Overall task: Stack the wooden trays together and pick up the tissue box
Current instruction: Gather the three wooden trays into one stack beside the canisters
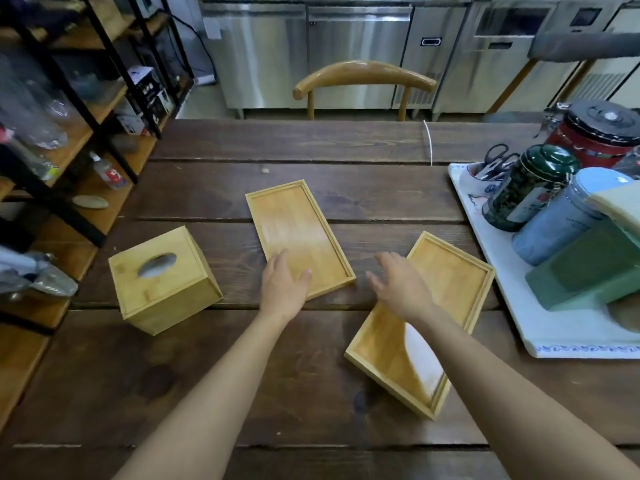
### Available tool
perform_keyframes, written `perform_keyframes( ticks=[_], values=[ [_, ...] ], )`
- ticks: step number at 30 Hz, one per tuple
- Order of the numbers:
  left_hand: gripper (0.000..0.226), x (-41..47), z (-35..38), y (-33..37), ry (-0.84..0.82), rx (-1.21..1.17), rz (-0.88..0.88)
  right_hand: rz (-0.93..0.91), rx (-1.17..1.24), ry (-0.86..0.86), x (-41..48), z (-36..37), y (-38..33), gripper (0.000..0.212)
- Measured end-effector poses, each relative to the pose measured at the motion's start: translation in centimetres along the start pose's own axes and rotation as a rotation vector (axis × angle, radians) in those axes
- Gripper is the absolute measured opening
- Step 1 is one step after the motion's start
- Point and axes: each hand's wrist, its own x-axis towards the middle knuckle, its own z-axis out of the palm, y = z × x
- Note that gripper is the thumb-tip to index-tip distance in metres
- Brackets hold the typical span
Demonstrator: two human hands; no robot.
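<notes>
My left hand [285, 284] lay flat, fingers spread, over the near corner of the left wooden tray [299, 237]. My right hand [398, 284] hovered, palm down and empty, above the right wooden tray [446, 296]. The tissue box [162, 284] stood apart on the dark table [242, 375], left of both trays.

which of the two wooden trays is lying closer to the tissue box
The left wooden tray, under the left hand. It lies mid-table beside the tissue box; the right wooden tray lies farther off, near the white tray.
</notes>
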Motion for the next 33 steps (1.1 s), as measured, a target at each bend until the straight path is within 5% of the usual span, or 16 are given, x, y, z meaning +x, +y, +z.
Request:
perform_keyframes(
  ticks=[7,13,19,26,33],
  values=[
    [0.067,1.3,0.0,-1.0,-0.147,-0.541,-0.296,0.301,0.556,-0.363,4.2,2.7,-4.5,0.066],
    [0.066,1.8,-2.4,-0.5,-0.145,-0.714,-0.406,0.513,0.917,-0.264,5.2,2.9,-4.8,0.078],
    [0.033,1.5,-4.2,-0.6,-0.135,-0.594,-0.358,0.424,0.691,-0.153,3.5,1.8,-5.3,0.043],
    [0.034,-1.3,-3.4,2.0,-0.162,-0.511,-0.138,0.283,0.473,0.028,-1.1,-1.2,-3.6,0.031],
    [0.037,-4.4,0.7,5.0,-0.361,-0.352,0.134,0.415,0.331,0.232,-8.0,-2.3,0.6,0.031]
  ],
)
